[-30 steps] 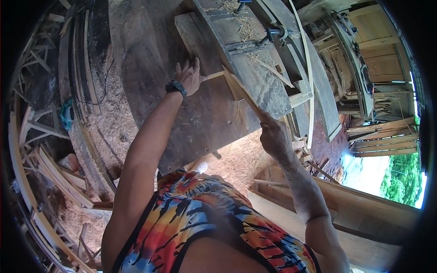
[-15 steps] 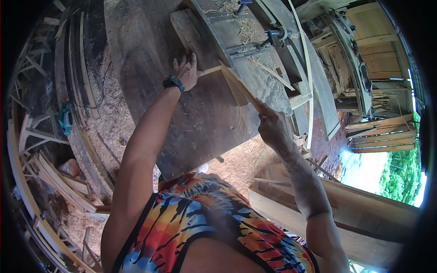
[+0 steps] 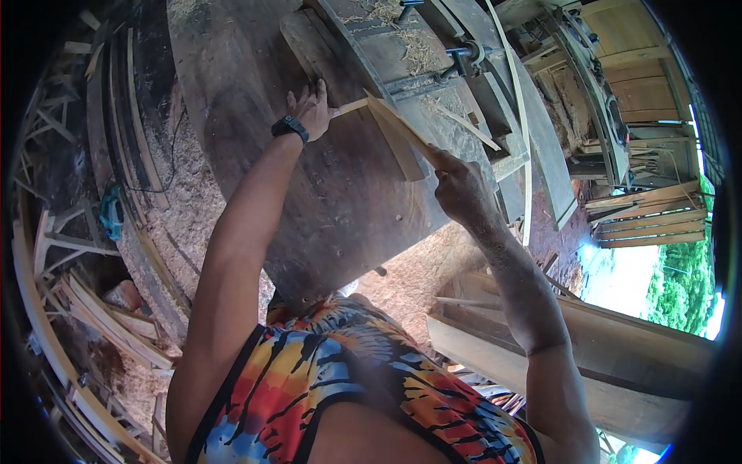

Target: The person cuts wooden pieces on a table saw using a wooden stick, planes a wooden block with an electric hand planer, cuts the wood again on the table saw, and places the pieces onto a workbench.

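Observation:
My left hand (image 3: 311, 114), with a black watch on the wrist, lies on the dark wooden tabletop (image 3: 325, 209). Its fingers are stretched out and apart. A short pale wood piece (image 3: 353, 107) reaches from beside its thumb toward the fence. Lower right, my right hand (image 3: 461, 189) is closed around the near end of a long, thin wooden strip (image 3: 402, 125). The strip's far end meets the short piece by the fence. Under the strip shows a flat brown wedge shape (image 3: 398, 151); what it is, I cannot make out.
A long fence (image 3: 348, 39) crosses the table, with a wooden block (image 3: 309, 42) beside it and a clamp (image 3: 464, 58) behind. Shavings (image 3: 417, 54) lie past the fence. Sawdust covers the floor (image 3: 185, 185). Large planks (image 3: 595, 340) stand at right; a teal tool (image 3: 111, 213) lies left.
Both hands and the strip sit slightly farther up and left in the view. The whole scene has shifted a little with the camera. My right hand still grips the strip.

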Available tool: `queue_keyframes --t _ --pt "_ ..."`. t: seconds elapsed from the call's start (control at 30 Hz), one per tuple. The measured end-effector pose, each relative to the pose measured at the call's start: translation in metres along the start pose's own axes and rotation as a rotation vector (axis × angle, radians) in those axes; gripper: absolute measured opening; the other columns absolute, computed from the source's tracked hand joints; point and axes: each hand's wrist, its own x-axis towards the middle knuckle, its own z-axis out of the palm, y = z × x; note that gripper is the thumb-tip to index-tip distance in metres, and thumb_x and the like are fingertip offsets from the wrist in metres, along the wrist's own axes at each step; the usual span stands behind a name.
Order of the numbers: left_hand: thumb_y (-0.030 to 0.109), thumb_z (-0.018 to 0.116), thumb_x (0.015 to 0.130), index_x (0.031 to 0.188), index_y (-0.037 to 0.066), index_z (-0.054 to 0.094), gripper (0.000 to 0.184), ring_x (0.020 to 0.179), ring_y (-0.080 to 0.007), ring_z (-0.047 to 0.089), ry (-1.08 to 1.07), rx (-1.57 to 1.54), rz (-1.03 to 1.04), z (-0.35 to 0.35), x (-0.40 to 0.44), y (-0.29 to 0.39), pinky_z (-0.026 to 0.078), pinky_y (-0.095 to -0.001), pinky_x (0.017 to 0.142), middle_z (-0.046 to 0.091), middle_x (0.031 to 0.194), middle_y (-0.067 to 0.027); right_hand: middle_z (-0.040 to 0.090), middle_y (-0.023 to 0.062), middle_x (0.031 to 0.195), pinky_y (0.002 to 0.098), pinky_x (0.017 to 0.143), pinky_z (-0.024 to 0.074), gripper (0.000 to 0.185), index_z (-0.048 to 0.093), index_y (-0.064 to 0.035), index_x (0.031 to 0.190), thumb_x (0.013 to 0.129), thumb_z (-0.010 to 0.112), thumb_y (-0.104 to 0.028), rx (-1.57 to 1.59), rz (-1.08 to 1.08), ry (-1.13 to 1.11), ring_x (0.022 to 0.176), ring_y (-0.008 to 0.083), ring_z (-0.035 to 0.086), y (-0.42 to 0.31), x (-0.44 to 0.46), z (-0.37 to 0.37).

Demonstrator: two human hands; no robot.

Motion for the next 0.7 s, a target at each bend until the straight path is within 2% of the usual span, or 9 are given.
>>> queue_keyframes --t 0.13,0.23,0.43,0.53,0.67,0.7 --pt "0.038 0.051 0.098 0.154 -0.001 0.016 0.076 0.142 -0.0373 0.034 0.018 -0.022 0.003 0.001 0.011 -0.009 0.02 -0.0599 0.116 0.042 0.148 -0.0242 0.069 0.0258 0.092 0.0516 0.077 0.0536 0.055 0.059 -0.0159 0.134 0.081 0.054 -0.002 0.009 0.02 -0.008 0.085 0.0421 0.069 -0.01 0.01 -0.004" --pt "0.037 0.051 0.098 0.155 0.0 0.016 0.076 0.142 -0.0367 0.035 0.045 -0.045 -0.002 -0.004 0.016 -0.014 0.02 -0.0598 0.116 0.041 0.149 -0.0234 0.069 0.0257 0.091 0.0516 0.078 0.0537 0.055 0.059 -0.016 0.134 0.081 0.055 -0.002 0.024 0.019 0.011 0.085 0.042 0.069 -0.009 0.021 0.002" --pt "0.038 0.051 0.098 0.155 0.001 0.016 0.076 0.142 -0.0352 0.034 0.034 -0.043 -0.018 -0.011 0.031 -0.028 0.018 -0.0599 0.117 0.039 0.152 -0.0202 0.069 0.0253 0.092 0.0496 0.076 0.0545 0.053 0.059 -0.0154 0.133 0.082 0.056 -0.001 0.04 0.02 0.014 0.085 0.0408 0.069 -0.016 0.04 0.006" --pt "0.047 0.047 0.099 0.156 0.003 0.015 0.078 0.146 -0.0333 0.029 -0.004 -0.045 -0.02 -0.011 0.043 -0.038 0.016 -0.0595 0.117 0.031 0.156 -0.0205 0.069 0.0251 0.092 0.0491 0.075 0.0549 0.053 0.059 -0.0154 0.133 0.082 0.056 -0.001 0.033 -0.007 0.025 0.085 0.0406 0.069 -0.019 0.056 0.005" --pt "0.046 0.047 0.1 0.156 0.005 0.016 0.076 0.146 -0.0336 0.028 0.045 -0.096 -0.026 -0.015 0.057 -0.052 0.016 -0.0596 0.118 0.03 0.157 -0.0201 0.069 0.0254 0.093 0.0495 0.076 0.0548 0.055 0.059 -0.0151 0.133 0.08 0.056 -0.001 0.024 0.016 -0.018 0.087 0.0405 0.069 -0.048 0.084 -0.01" --pt "0.045 0.046 0.1 0.156 0.007 0.016 0.074 0.146 -0.0339 0.028 0.054 -0.102 -0.028 -0.018 0.061 -0.055 0.015 -0.0597 0.118 0.03 0.157 -0.0201 0.069 0.0239 0.096 0.0477 0.078 0.0544 0.052 0.06 -0.0148 0.132 0.082 0.055 0.0 0.009 0.043 -0.042 0.087 0.0383 0.069 -0.053 0.094 -0.012"
